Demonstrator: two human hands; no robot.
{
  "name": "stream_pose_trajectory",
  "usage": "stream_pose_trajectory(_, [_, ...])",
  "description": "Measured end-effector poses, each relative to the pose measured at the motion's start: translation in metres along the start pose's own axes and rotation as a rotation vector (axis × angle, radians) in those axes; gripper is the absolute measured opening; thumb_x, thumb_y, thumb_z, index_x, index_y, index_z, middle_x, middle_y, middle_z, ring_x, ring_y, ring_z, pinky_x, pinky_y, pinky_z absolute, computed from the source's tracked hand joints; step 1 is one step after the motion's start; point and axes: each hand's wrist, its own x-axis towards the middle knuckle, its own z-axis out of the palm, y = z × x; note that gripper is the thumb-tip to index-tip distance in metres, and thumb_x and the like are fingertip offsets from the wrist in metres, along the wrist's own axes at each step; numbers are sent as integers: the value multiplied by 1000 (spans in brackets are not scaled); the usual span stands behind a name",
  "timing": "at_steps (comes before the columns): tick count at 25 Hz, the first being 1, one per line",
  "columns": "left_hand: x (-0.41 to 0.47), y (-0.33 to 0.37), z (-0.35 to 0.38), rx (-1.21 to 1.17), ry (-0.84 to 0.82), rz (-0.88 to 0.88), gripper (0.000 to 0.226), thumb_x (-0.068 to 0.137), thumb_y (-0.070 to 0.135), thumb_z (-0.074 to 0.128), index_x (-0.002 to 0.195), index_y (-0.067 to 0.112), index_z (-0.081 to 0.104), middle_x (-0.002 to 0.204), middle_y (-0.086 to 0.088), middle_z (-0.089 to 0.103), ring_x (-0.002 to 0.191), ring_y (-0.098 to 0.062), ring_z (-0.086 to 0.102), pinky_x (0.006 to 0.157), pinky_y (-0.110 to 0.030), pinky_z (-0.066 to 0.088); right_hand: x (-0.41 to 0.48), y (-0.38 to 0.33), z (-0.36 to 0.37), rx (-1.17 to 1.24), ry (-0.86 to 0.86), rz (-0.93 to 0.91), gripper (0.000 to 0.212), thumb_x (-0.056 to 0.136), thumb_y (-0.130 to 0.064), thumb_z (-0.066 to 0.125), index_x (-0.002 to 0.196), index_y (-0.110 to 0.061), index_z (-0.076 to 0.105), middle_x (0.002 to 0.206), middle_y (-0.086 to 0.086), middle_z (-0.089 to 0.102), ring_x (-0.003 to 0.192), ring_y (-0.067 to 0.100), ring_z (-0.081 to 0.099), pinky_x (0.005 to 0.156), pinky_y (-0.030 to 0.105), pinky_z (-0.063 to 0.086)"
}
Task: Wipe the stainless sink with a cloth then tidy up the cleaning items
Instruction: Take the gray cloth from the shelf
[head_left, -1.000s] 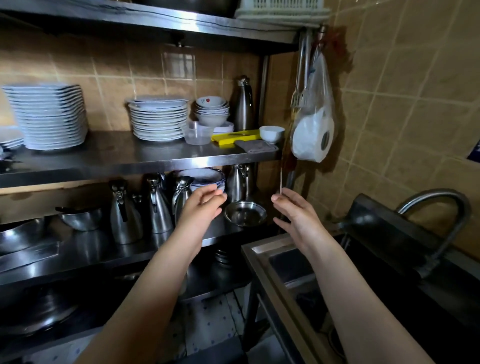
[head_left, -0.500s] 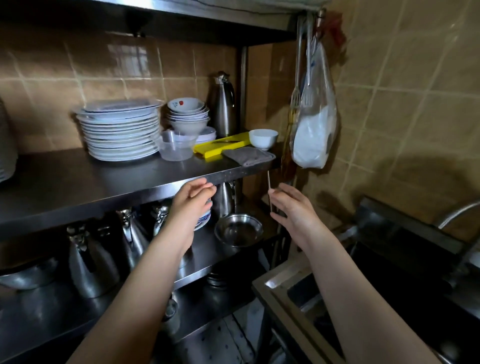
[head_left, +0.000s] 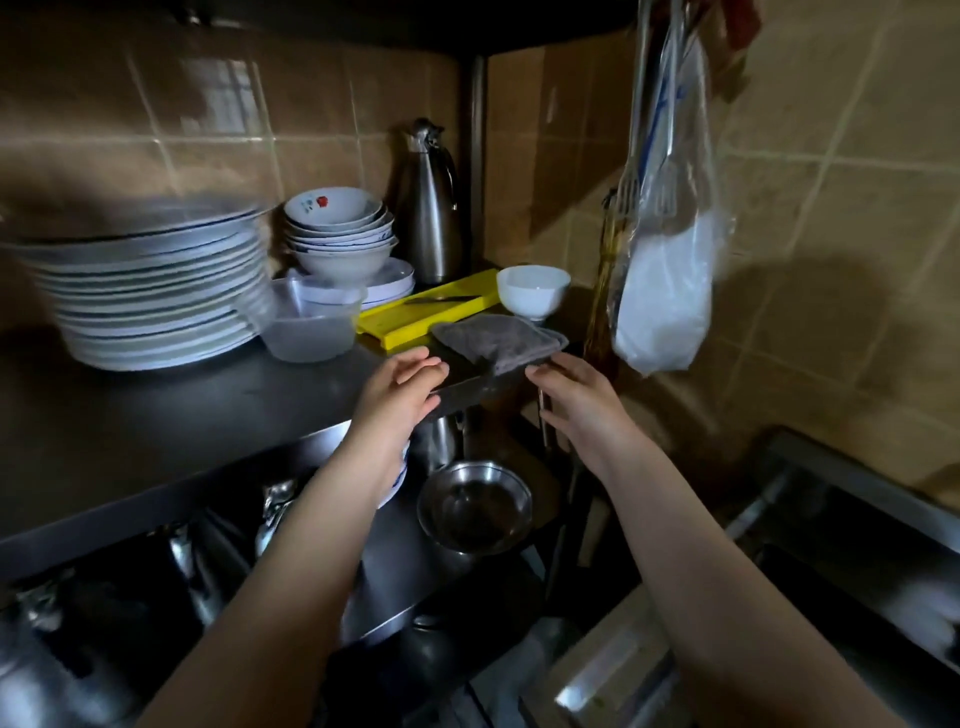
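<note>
A folded grey cloth (head_left: 501, 338) lies at the right front corner of the steel shelf (head_left: 208, 415), partly over a yellow cutting board (head_left: 426, 312). My left hand (head_left: 400, 395) is at the shelf's front edge just left of the cloth, fingers apart and holding nothing. My right hand (head_left: 576, 400) is just below the cloth's right corner, fingers extended, fingertips close to the cloth's edge. The stainless sink (head_left: 857, 561) is at the lower right, dark and mostly out of frame.
On the shelf stand a stack of plates (head_left: 150, 291), stacked bowls (head_left: 337, 234), a clear plastic tub (head_left: 311, 322), a white bowl (head_left: 532, 291) and a steel flask (head_left: 428, 208). A plastic bag (head_left: 665, 270) hangs right of the cloth. A steel bowl (head_left: 472, 509) sits on the lower shelf.
Both hands have risen from the lower shelf level to the edge of the upper shelf, closing in on the grey cloth. The view has moved nearer to the shelf.
</note>
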Motion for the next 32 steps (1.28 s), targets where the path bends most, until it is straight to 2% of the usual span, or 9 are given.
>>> stream_pose_trajectory(3, [45, -9, 16, 17, 2, -12, 14, 87, 9, 57, 98, 16, 55, 106, -5, 61, 107, -18, 58, 87, -28, 46, 47, -6, -2, -61, 10, -32, 23, 80, -24, 67, 101, -29, 60, 111, -1, 63, 108, 17, 55, 91, 32, 41])
stream_pose_trajectory(6, [81, -18, 29, 31, 24, -51, 13, 86, 10, 59, 97, 15, 55, 107, -7, 60, 108, -20, 58, 89, -31, 45, 86, -6, -7, -111, 58, -44, 31, 81, -19, 67, 111, -19, 59, 107, 3, 65, 101, 16, 59, 88, 28, 44])
stream_pose_trajectory(11, [118, -30, 43, 4, -12, -69, 14, 86, 9, 59, 98, 14, 55, 93, 0, 63, 102, -17, 59, 86, -28, 45, 133, 2, -11, -215, 118, -53, 25, 81, -15, 66, 105, -17, 58, 89, -6, 60, 76, 3, 53, 52, 6, 42])
stream_pose_trajectory(14, [136, -38, 46, 17, -40, -77, 16, 86, 9, 58, 101, 13, 55, 100, -4, 62, 103, -18, 59, 81, -25, 45, 159, 10, -10, -318, 136, -15, 56, 79, -24, 70, 128, -14, 46, 107, -6, 55, 93, 7, 54, 73, 12, 43])
stream_pose_trajectory(17, [152, -42, 46, 47, -74, -79, 19, 87, 9, 57, 105, 13, 54, 112, -9, 60, 103, -16, 58, 77, -21, 45, 186, 18, -9, -681, 222, 54, 74, 74, -44, 70, 134, -13, 40, 132, 8, 49, 127, 30, 39, 107, 40, 30])
stream_pose_trajectory(20, [161, -47, 45, 95, -101, -76, 27, 86, 10, 59, 112, 13, 54, 115, -8, 59, 103, -13, 58, 77, -20, 45, 195, 23, -4, -938, 304, 70, 72, 68, -54, 70, 125, -15, 49, 128, 11, 51, 124, 31, 40, 103, 40, 25])
stream_pose_trajectory(26, [162, -53, 35, 75, -111, -91, 22, 85, 10, 60, 106, 13, 55, 118, -11, 59, 105, -15, 58, 80, -23, 46, 190, 35, 13, -529, 423, 27, 44, 66, -27, 80, 104, -8, 66, 106, 11, 68, 103, 28, 60, 97, 44, 44])
stream_pose_trajectory(30, [160, -46, 27, 58, -127, -66, 21, 85, 12, 61, 105, 16, 57, 111, -5, 62, 101, -11, 61, 80, -23, 47, 177, 23, 21, -196, 423, -22, 34, 73, -9, 75, 104, -2, 64, 104, 17, 67, 96, 26, 63, 79, 27, 53])
stream_pose_trajectory(32, [157, -43, 23, 52, -131, -71, 23, 85, 11, 61, 107, 16, 57, 109, -4, 63, 99, -10, 61, 80, -23, 47, 165, 13, 27, 50, 367, 3, 33, 78, -4, 68, 110, -1, 59, 111, 19, 63, 105, 31, 60, 89, 39, 51])
